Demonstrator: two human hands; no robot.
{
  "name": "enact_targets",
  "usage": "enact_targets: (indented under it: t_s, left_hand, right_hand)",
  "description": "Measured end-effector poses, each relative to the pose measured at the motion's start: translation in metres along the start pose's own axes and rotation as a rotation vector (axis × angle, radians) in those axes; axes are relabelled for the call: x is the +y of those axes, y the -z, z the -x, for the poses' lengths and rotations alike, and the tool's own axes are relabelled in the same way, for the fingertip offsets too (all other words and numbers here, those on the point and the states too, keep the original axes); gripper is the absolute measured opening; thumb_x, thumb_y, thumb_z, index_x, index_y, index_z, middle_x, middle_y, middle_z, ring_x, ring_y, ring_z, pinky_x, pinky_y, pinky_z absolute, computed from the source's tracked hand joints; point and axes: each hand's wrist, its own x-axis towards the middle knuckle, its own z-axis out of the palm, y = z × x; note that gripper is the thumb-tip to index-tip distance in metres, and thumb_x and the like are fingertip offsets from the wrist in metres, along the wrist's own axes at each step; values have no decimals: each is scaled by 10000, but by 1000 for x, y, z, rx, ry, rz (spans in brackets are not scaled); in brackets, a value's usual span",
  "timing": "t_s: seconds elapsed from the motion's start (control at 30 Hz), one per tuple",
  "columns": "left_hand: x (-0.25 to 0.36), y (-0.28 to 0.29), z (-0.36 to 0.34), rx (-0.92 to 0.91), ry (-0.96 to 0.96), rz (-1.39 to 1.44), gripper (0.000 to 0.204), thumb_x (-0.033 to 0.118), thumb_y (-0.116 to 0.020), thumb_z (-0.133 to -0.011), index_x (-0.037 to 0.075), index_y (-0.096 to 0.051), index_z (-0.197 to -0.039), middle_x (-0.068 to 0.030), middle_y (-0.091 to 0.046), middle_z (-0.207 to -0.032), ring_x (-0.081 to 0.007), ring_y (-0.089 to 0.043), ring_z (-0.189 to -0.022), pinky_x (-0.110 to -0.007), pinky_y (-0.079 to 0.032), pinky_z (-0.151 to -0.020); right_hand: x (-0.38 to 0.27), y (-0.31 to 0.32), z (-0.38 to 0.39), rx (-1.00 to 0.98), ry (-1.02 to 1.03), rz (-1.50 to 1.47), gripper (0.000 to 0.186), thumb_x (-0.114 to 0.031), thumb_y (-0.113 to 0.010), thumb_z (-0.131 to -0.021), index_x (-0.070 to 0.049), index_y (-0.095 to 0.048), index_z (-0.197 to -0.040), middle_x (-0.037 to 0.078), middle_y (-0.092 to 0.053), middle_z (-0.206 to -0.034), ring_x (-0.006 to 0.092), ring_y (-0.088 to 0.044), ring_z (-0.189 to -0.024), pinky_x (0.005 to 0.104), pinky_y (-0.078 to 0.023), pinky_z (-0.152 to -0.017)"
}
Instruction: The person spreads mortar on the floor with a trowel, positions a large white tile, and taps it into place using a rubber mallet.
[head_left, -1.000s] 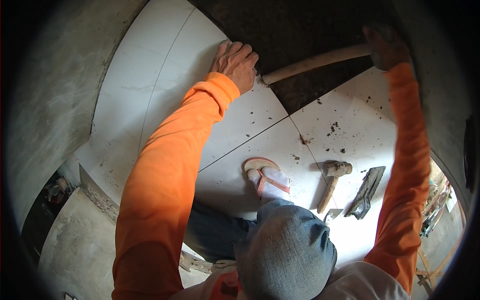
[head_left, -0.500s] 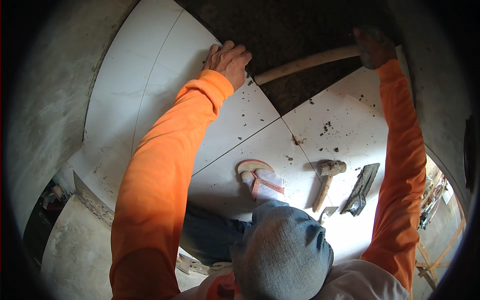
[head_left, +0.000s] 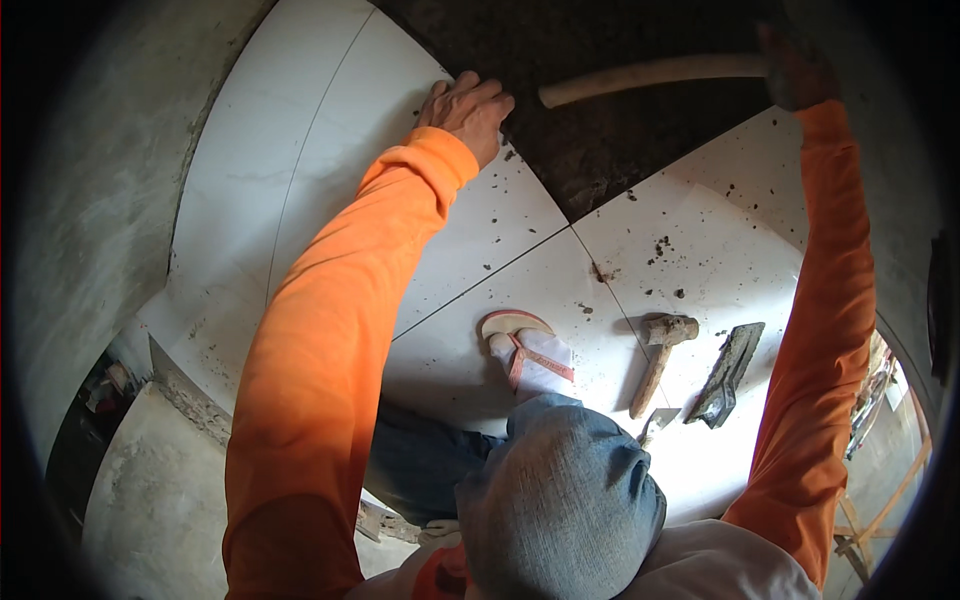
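The right hand (head_left: 800,72) grips a pale wooden handle (head_left: 650,77) that reaches across dark ground (head_left: 590,150); the left hand (head_left: 468,112), fingers curled, rests at a white tile's (head_left: 495,215) edge, how tightly I can't tell; nearer lie 1 hammer (head_left: 662,350) and 1 grimy tool (head_left: 728,372).

Small raised or printed lettering, one line, on the reddish strap (head_left: 546,362) of the sandal (head_left: 520,319). Sandal lies nearer the wearer than the left fingers (head_left: 490,90), slightly to their right. Line follows the strap, slanting down rightward. Characters too tiny for a sure reading. Red shirt patch (head_left: 435,577), far below those fingers: dark mark, unclear whether print.
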Motion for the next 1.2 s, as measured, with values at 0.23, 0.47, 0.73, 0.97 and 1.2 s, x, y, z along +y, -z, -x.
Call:
enact_targets:
  t_s: [0.23,0.47,0.73,0.97,1.2]
  left_hand:
    - [3,0,-5,27,8,14,185,-29,-508,-656,98,-592,-761,1,-567,-838,-220,-509,-868,-351,-419,-691]
    - [-3,5,0,-111,53,-11,240,-10,-498,-671,100,-620,-845,0,-576,-905,-210,-502,-934,-361,-420,-759]
    - [8,-4,-8,-36,34,18,256,-48,-500,-636,91,-617,-816,-7,-572,-888,-230,-511,-900,-375,-427,-727]
    - [-2,2,23,-88,83,44,320,70,-552,-660,114,-608,-971,-74,-535,-1046,-276,-451,-1100,-444,-377,-915]
    - [89,16,222,273,578,208,541,91,-542,-691,9,-441,-1216,-163,-416,-1257,-328,-365,-1208,-428,-323,-974]
  right_hand:
    - [19,-9,5,-61,-895,-745,460,-174,-605,-808,-208,-487,-1252,66,-626,-1014,186,-620,-801,259,-493,-770]
    - [10,11,-24,34,293,112,435,-236,-664,-785,-171,-532,-1194,82,-630,-887,207,-609,-781,316,-508,-751]
    - [21,25,-25,-60,145,322,447,-342,-638,-813,-249,-513,-1232,114,-599,-1044,252,-589,-929,368,-502,-778]
    - [-44,2,-36,-175,-488,-210,474,-245,-609,-797,-213,-482,-1253,104,-566,-1152,305,-545,-1035,387,-453,-879]
    - [-111,6,1,-187,-667,-342,417,-246,-583,-814,-187,-502,-1219,104,-563,-1159,284,-538,-1047,379,-439,-890]
